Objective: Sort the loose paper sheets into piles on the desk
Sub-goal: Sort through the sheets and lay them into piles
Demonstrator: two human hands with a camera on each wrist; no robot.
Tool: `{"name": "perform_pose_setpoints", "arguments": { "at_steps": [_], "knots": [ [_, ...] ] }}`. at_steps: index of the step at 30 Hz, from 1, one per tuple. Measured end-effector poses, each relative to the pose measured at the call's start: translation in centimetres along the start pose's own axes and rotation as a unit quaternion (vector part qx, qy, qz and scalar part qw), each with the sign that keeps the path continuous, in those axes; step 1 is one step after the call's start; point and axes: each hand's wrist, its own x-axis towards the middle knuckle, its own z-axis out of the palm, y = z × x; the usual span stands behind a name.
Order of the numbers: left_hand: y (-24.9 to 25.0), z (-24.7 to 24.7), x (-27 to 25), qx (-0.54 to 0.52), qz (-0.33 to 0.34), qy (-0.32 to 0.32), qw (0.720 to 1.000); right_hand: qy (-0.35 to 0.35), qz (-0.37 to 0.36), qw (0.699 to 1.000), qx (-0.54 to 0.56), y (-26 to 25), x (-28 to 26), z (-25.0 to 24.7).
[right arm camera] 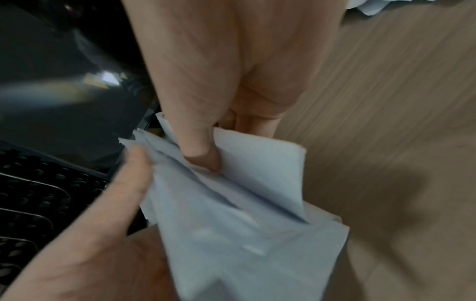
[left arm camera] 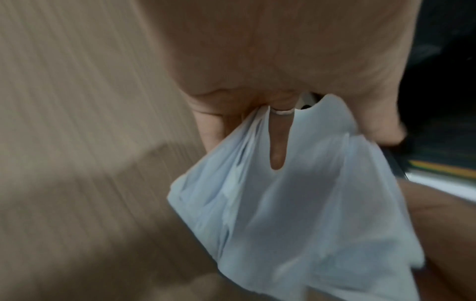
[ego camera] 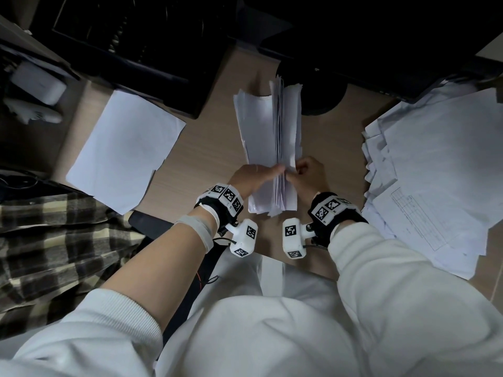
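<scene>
Both hands, left hand [ego camera: 253, 176] and right hand [ego camera: 307, 172], pinch the paper stack [ego camera: 272, 131] on edge above the tabletop [ego camera: 206, 148]. The sheets look light, floppy and slippery; best gripped at the near edge.

An office desk.
A wood-grain worktop [ego camera: 206, 148] carries paper stacks [ego camera: 435, 170], a black keyboard [right arm camera: 38, 195] and a monitor base [ego camera: 324, 96].
</scene>
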Motion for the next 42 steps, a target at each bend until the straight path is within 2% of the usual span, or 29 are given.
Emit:
{"name": "perform_pose_setpoints", "arguments": {
  "at_steps": [1,3,5,8,11,15,17,21,25,29,33,36,38,42],
  "knots": [
    [0.1,0.0,0.2,0.057,0.012,-0.003,0.998,-0.003,-0.002,1.000,-0.009,0.0,0.0,0.0],
    [0.0,-0.1,0.6,0.093,0.015,0.029,0.995,0.002,0.001,1.000,-0.001,0.0,0.1,0.2],
    [-0.1,-0.1,0.5,0.062,0.014,0.048,0.997,0.010,0.014,0.999,0.035,-0.1,0.0,0.2],
    [0.0,0.0,0.0,0.029,0.002,0.015,0.999,-0.017,0.018,0.997,0.076,0.0,-0.4,0.3],
    [-0.6,0.4,0.7,0.039,0.003,0.062,0.997,-0.033,0.024,0.997,0.064,0.3,-0.7,0.7],
    [-1.7,-0.6,0.6,0.037,0.008,0.097,0.995,0.069,0.042,0.995,0.055,0.8,-0.4,-0.2],
    [-2.8,-1.4,0.6,0.018,0.002,0.117,0.993,0.098,0.063,0.993,0.032,1.5,-0.3,-1.1],
    [-3.9,-1.8,0.6,0.003,0.002,0.117,0.993,0.053,0.025,0.998,-0.009,2.4,-0.3,-1.2],
    [-3.4,-1.1,0.4,-0.022,0.021,0.098,0.995,-0.019,-0.001,1.000,-0.018,1.2,-0.4,-0.1],
    [-3.1,-0.8,0.1,0.014,0.046,0.098,0.994,-0.062,-0.007,0.998,0.015,0.2,-0.6,0.7],
    [-2.9,-0.4,0.3,0.049,0.039,0.130,0.990,-0.108,-0.027,0.994,-0.022,0.1,-0.8,0.9],
    [-2.6,0.0,0.3,-0.007,0.011,0.159,0.987,-0.121,-0.013,0.992,-0.039,0.2,-0.9,0.8],
    [-2.7,0.0,0.1,-0.009,0.023,0.134,0.991,-0.121,-0.002,0.992,-0.044,0.3,-1.0,0.7],
    [-2.9,0.2,-0.1,-0.038,0.040,0.127,0.990,-0.118,-0.005,0.992,-0.042,0.3,-1.1,0.4]
  ]
}}
